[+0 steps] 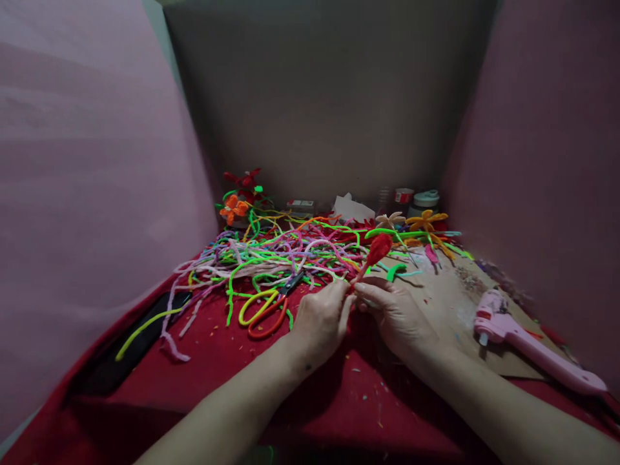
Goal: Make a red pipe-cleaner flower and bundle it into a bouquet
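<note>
Between my two hands a red pipe cleaner stands tilted up to the right, its top shaped into a fuzzy oval loop like a petal. My left hand is closed, with thumb and fingers pinching the lower stem. My right hand pinches the same stem just beside it, fingertips almost touching the left ones. The stem's lower end is hidden by my fingers. Scissors with one yellow and one red handle lie left of my left hand, blades under the edge of a heap of coloured pipe cleaners.
A pink glue gun lies on a cardboard sheet at right. Pipe-cleaner flowers, one orange and one yellow-orange, sit at the back. A lidded bottle stands behind. A black flat object lies left on the red cloth.
</note>
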Demonstrator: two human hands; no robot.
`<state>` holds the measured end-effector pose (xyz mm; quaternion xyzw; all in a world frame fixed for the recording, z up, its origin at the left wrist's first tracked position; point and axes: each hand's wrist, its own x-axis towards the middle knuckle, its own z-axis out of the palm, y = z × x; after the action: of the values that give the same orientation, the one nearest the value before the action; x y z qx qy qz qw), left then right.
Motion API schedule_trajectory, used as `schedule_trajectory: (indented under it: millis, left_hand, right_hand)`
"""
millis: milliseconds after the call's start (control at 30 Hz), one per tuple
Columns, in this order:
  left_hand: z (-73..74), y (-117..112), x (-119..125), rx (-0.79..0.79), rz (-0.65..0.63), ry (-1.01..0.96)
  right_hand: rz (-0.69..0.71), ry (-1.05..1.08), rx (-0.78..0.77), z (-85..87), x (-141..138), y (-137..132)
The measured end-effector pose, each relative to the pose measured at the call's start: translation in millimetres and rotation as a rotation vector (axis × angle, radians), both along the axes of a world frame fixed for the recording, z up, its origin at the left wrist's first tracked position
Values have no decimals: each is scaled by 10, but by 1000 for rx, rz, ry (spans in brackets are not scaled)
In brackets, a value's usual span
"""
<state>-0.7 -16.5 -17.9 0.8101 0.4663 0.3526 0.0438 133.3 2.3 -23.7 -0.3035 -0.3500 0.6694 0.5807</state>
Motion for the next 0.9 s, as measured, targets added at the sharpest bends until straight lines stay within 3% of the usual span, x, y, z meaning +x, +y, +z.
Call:
schedule_trajectory:
  millis: [100,200,367,567,733,900]
  left_hand:
    - [-15,9,-14,30,8,30]
    - [47,0,-9,-19,-20,-71]
    - [200,-26,13,-304,-59,-389]
    - [254,-17,28,-718,-149,-750]
    - [298,-22,42,-850,-175,-905]
    - [302,-2,-12,-987,-307,-1043]
  right_hand:
    - [-4,-43,35,-15,-8,1]
    - [15,-64,63,-3,-8,-13]
    - [62,-52,89,14,-4,-28]
    - [110,-57,123,12,-8,-15]
    - [192,27,96,16,-22,9]
    - [263,104,76,6,-19,39]
